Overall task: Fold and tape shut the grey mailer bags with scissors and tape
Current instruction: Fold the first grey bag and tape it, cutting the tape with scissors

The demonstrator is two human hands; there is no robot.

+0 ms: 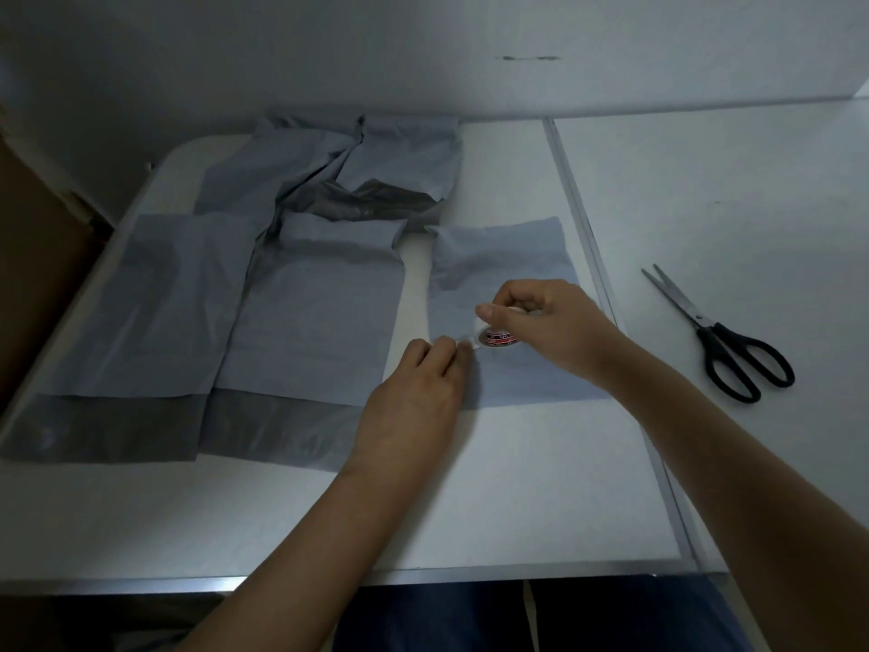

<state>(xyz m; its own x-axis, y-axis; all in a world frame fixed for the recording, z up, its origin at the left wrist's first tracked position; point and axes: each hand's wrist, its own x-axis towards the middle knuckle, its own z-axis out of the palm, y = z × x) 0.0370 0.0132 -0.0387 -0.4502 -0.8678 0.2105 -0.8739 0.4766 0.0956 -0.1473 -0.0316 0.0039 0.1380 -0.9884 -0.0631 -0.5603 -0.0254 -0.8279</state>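
Tape roll point(499, 338) label (print illegible)

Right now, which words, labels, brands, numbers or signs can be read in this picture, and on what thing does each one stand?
No text can be read with certainty.
Tape roll, held in the right hand: a red and white label on the core has dark print, too small and blurred to read.
Grey mailer bags: no print visible.
Scissors: no marking visible.
Table and wall: no text.

Both hands' fingers point(489, 315) curl, pinching, forearms converging.
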